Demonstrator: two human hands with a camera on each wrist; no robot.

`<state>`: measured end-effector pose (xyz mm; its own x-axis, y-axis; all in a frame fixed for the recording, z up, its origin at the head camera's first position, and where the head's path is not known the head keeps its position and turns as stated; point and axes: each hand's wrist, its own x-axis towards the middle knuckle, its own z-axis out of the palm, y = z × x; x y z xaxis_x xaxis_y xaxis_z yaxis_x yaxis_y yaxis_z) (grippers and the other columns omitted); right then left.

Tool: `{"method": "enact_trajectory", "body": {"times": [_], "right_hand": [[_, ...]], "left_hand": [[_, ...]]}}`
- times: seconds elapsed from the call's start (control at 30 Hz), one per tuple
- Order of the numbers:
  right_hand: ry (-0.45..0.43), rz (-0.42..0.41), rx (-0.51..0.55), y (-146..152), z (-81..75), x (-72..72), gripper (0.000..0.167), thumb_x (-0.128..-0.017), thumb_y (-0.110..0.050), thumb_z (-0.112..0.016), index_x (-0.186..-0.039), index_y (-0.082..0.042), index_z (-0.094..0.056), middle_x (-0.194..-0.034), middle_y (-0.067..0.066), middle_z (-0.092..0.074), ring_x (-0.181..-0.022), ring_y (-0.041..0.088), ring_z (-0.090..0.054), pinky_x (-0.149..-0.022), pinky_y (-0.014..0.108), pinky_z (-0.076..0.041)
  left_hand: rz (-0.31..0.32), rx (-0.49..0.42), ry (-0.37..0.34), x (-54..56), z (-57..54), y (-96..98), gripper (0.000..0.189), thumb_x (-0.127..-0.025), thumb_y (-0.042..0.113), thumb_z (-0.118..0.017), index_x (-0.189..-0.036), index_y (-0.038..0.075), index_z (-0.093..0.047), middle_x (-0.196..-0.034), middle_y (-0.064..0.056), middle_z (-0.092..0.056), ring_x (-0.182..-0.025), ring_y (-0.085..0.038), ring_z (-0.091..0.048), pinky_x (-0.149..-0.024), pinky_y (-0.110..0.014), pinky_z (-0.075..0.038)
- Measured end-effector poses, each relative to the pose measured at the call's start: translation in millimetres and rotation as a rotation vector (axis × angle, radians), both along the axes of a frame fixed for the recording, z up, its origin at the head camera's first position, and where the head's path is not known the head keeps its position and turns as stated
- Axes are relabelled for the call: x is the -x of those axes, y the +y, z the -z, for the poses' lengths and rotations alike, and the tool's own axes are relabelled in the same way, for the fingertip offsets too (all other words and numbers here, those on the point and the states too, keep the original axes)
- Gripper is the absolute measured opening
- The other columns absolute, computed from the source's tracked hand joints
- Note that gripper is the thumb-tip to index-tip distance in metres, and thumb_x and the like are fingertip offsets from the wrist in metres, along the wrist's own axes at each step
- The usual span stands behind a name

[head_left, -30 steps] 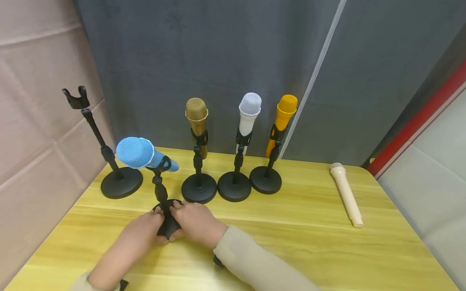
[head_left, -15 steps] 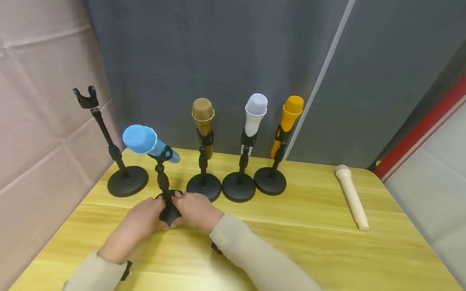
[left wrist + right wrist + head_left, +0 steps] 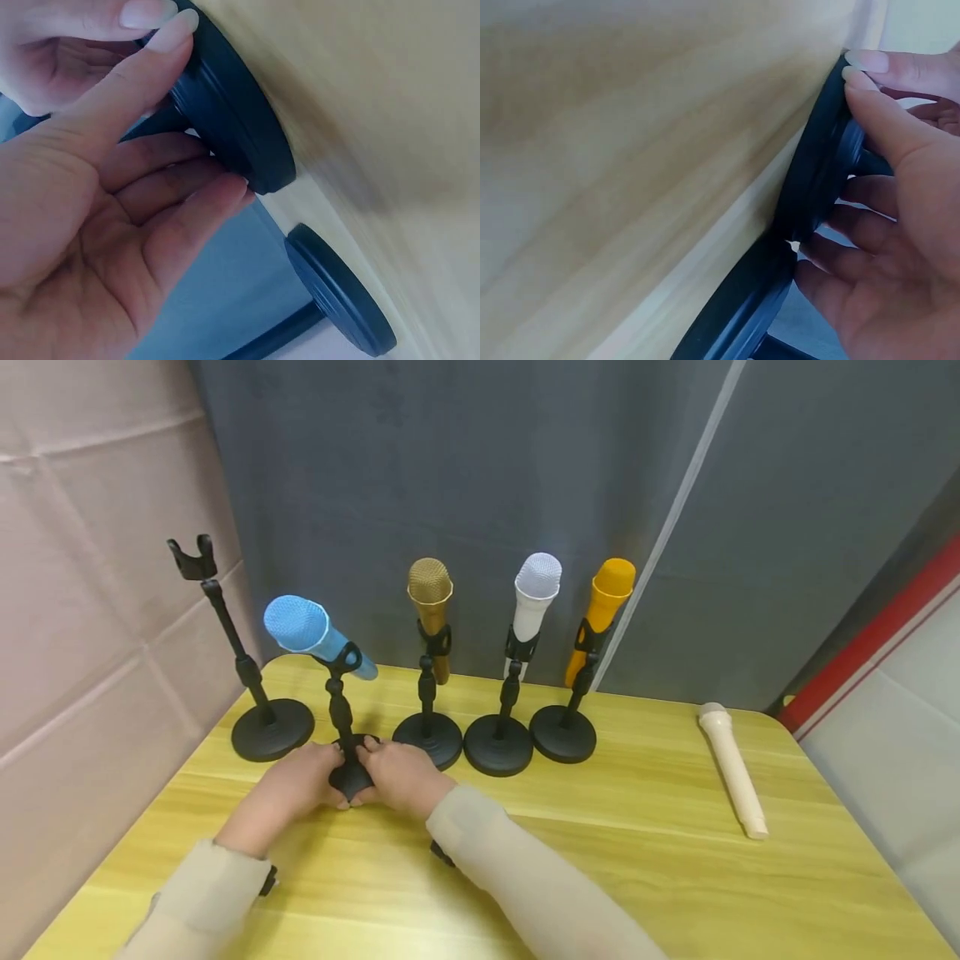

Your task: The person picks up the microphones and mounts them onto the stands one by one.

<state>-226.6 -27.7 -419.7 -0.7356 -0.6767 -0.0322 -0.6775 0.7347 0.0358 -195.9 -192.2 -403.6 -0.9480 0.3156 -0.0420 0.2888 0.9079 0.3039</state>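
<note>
A light blue microphone (image 3: 300,625) lies tilted in the clip of a black desk stand (image 3: 352,777). My left hand (image 3: 303,781) grips the left side of that stand's round base, thumb at the near rim and fingers over the top. On the opposite side my right hand (image 3: 401,777) holds the same base, and the two thumbs nearly meet at the front. In the left wrist view the base (image 3: 232,112) sits between thumb and fingers, close over the wood. The right wrist view shows its rim (image 3: 817,157) right beside a neighbouring base (image 3: 739,300).
Gold (image 3: 431,585), white (image 3: 534,593) and orange (image 3: 606,597) microphones stand in black stands along the back. At the far left is a bare stand (image 3: 272,731) with its clip unfilled. A cream microphone (image 3: 733,770) lies on the table (image 3: 600,835) at right. A grey curtain hangs behind.
Both hands have moved the blue microphone's stand away from the body, toward the row at the back. The head view has shifted slightly; the other stands keep their places.
</note>
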Motion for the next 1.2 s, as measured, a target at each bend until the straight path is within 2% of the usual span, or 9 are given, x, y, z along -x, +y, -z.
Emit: {"method": "enact_trajectory", "body": {"times": [0.23,0.43,0.8,0.9,1.03,1.1,1.2], "right_hand": [[-0.023,0.03,0.005,-2.3,1.7,3.4,0.083,-0.088,-0.064,-0.065,-0.153,-0.018,-0.046,-0.159,0.0,-0.044,-0.137,0.017,-0.056,-0.109,0.027,-0.05],[0.023,0.033,-0.033,-5.4,-3.1,7.3,0.082,-0.084,-0.066,-0.066,-0.151,-0.02,-0.05,-0.155,-0.001,-0.051,-0.126,0.016,-0.064,-0.099,0.027,-0.056],[0.004,0.037,-0.055,-7.8,-3.9,17.4,0.084,-0.089,-0.067,-0.06,-0.156,-0.021,-0.041,-0.162,-0.001,-0.041,-0.137,0.017,-0.056,-0.106,0.029,-0.052],[-0.026,0.048,-0.057,-8.3,-3.2,20.5,0.084,-0.09,-0.066,-0.059,-0.158,-0.021,-0.037,-0.164,-0.001,-0.036,-0.142,0.018,-0.05,-0.111,0.03,-0.049],[-0.084,0.063,-0.034,-7.1,-0.6,26.6,0.084,-0.093,-0.064,-0.057,-0.16,-0.023,-0.029,-0.168,-0.001,-0.027,-0.15,0.019,-0.039,-0.121,0.031,-0.039],[-0.097,0.065,-0.026,-6.4,1.8,28.8,0.084,-0.094,-0.064,-0.056,-0.161,-0.023,-0.026,-0.169,-0.001,-0.024,-0.153,0.019,-0.034,-0.124,0.032,-0.033],[-0.093,0.064,-0.034,-6.0,6.6,29.2,0.084,-0.096,-0.064,-0.054,-0.162,-0.022,-0.023,-0.17,-0.001,-0.02,-0.155,0.021,-0.029,-0.127,0.032,-0.027]], "left_hand": [[0.017,0.055,0.021,3.2,1.7,-1.1,0.045,-0.072,0.021,-0.091,-0.105,0.001,-0.07,-0.097,-0.017,-0.074,-0.09,-0.034,-0.07,-0.08,-0.049,-0.057],[0.035,0.07,0.07,5.3,3.2,-2.6,0.041,-0.072,0.021,-0.089,-0.103,0.002,-0.069,-0.096,-0.016,-0.073,-0.088,-0.035,-0.069,-0.08,-0.05,-0.057],[0.009,0.089,0.033,14.0,-6.2,-4.2,0.043,-0.073,0.021,-0.09,-0.106,0.001,-0.07,-0.1,-0.018,-0.074,-0.093,-0.037,-0.069,-0.084,-0.052,-0.056],[0.02,0.069,0.053,15.9,-5.3,-5.2,0.04,-0.074,0.019,-0.09,-0.104,0.003,-0.07,-0.098,-0.017,-0.074,-0.092,-0.036,-0.069,-0.085,-0.052,-0.056],[0.019,0.058,0.087,18.7,-3.8,-6.1,0.033,-0.075,0.021,-0.088,-0.096,0.005,-0.068,-0.095,-0.015,-0.073,-0.09,-0.035,-0.068,-0.086,-0.052,-0.055],[0.01,0.068,0.087,20.6,-3.0,-6.7,0.031,-0.075,0.022,-0.087,-0.092,0.005,-0.067,-0.094,-0.014,-0.073,-0.09,-0.035,-0.067,-0.086,-0.051,-0.055],[-0.002,0.085,0.057,22.9,-1.8,-6.1,0.032,-0.077,0.022,-0.086,-0.097,0.003,-0.068,-0.099,-0.017,-0.073,-0.095,-0.038,-0.067,-0.089,-0.052,-0.055]]}}
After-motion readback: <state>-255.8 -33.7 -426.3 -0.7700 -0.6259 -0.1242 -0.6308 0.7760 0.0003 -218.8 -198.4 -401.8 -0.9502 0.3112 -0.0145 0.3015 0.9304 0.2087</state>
